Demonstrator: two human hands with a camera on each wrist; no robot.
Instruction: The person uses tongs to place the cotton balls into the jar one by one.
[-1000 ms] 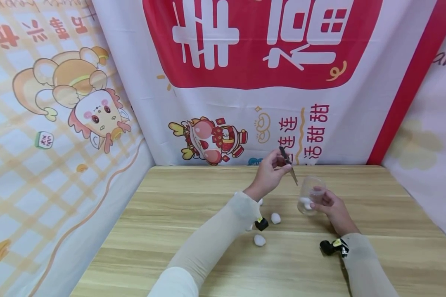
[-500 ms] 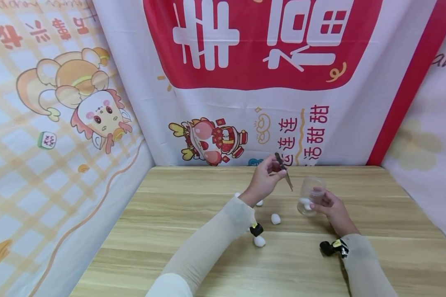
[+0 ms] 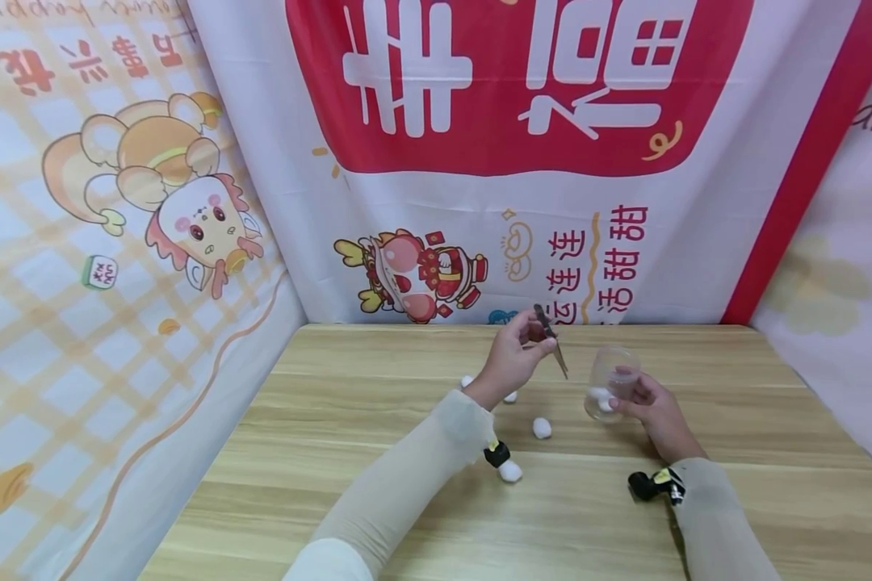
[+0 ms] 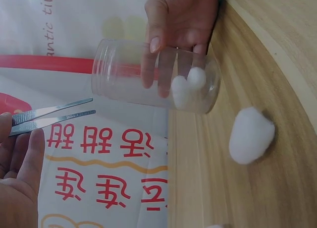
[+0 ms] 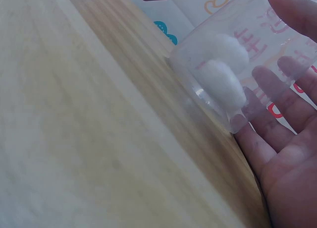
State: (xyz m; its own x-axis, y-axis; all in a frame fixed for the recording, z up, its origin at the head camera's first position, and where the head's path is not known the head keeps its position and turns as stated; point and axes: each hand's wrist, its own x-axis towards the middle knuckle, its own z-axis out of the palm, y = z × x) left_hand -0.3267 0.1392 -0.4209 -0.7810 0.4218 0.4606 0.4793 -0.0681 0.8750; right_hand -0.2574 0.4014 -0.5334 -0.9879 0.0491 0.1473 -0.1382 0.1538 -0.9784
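While the raised left hand (image 3: 510,360) pinches tweezers (image 4: 48,110), the right hand (image 3: 661,415) grips a clear jar (image 3: 605,378).

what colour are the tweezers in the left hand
Silver-grey; the tweezers show best in the left wrist view.

a pale wood-grained table (image 3: 363,403) carries small, round, white cottony balls (image 3: 542,428) scattered near its middle, the nearest left of the rightmost.

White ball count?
6 visible: two white balls in the clear jar; on the table, one left of the left wrist, two right of it, one by its black camera. Left arm may hide more.
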